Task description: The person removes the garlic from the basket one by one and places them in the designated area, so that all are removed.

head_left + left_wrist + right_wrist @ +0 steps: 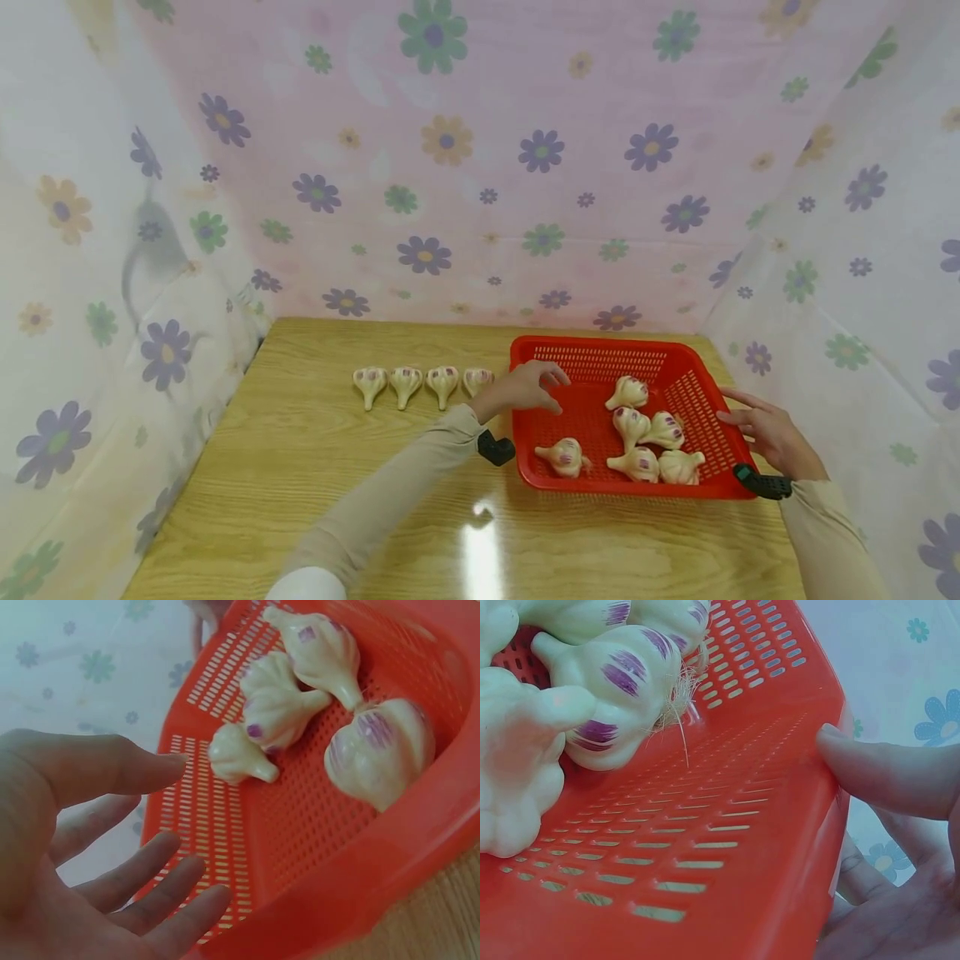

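A red perforated plastic basket point(581, 417) stands on the right side of the table, with several garlic bulbs point(633, 425) lying loose in it. My left hand point(528, 386) hovers over the basket's left rim, fingers parted and nothing between them. In the left wrist view the nearest bulb point(382, 746) lies apart from that hand. At the opposite side, my right hand point(772, 432) holds the basket's right rim. The right wrist view has the thumb point(885, 776) against the rim and the other fingers outside the wall, partly hidden by it.
Left of the basket, several more garlic bulbs point(406, 382) lie in a row on the wooden table point(315, 450), their stems toward me. My left forearm crosses in front of that row's right end. Flower-patterned cloth point(480, 192) hangs behind the table and along both sides.
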The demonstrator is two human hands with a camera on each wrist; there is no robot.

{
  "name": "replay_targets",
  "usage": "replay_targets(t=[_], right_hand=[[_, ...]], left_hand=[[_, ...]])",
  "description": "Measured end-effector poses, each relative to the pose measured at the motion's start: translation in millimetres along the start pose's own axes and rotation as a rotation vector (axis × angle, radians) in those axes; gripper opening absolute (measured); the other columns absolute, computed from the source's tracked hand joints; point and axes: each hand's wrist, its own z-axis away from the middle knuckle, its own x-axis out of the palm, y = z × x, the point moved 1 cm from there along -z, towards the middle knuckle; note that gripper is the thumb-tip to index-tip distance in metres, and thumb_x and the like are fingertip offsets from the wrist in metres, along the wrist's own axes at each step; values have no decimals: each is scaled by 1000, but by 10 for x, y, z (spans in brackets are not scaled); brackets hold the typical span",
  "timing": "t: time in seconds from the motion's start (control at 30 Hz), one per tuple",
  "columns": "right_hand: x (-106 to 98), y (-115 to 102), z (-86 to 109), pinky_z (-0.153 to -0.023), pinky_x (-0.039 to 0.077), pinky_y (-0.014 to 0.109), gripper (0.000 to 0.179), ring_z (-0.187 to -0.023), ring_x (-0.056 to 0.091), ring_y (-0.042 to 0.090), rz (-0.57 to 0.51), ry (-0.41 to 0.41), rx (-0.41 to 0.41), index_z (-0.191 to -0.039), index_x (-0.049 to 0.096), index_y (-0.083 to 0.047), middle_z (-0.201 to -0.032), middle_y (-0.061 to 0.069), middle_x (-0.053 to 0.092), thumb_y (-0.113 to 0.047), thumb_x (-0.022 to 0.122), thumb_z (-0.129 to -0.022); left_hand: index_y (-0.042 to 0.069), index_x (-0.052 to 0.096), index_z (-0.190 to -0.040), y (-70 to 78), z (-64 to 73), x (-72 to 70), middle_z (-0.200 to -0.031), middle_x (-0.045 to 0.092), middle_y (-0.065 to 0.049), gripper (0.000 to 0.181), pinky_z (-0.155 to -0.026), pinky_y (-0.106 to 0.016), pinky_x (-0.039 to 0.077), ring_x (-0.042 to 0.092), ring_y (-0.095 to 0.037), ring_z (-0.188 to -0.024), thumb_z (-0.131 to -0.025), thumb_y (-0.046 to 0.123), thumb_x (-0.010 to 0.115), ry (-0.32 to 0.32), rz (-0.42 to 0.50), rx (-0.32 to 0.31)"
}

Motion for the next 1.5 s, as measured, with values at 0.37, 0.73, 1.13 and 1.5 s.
replay_targets(t=[0.37,0.73,1.13,1.5], right_hand=[[-21,-20,12,-76,53,31,74,-88,62,9,51,-15,-51,-152,15,-11,-97,-19,59,-23,59,-95],[6,-14,-13,-77,54,33,73,-88,63,11,39,-19,-48,-152,13,-9,-96,-19,59,-22,58,-96],[-30,-34,-10,-77,52,30,77,-90,61,6,101,-20,-60,-152,9,-4,-100,-21,54,-25,58,-95],[-8,1,19,-78,53,34,73,-91,63,12,49,-25,-53,-152,13,-9,-99,-18,58,-22,57,-96]], left_hand=[[14,63,-114,-24,-159,262,-121,57,-11,38,-78,-28,49,50,-31,-117,-79,5,75,-132,-31,-33],[13,62,-120,-148,-262,495,-124,56,-9,47,-76,-26,48,55,-18,-107,-76,3,74,-286,-142,-90],[9,62,-120,-134,-327,588,-112,59,-3,47,-72,-22,46,55,-10,-96,-75,-1,72,-376,-189,-90],[14,64,-115,-144,-306,626,-112,52,3,36,-66,-28,49,52,-15,-82,-80,6,70,-473,-251,-198]])
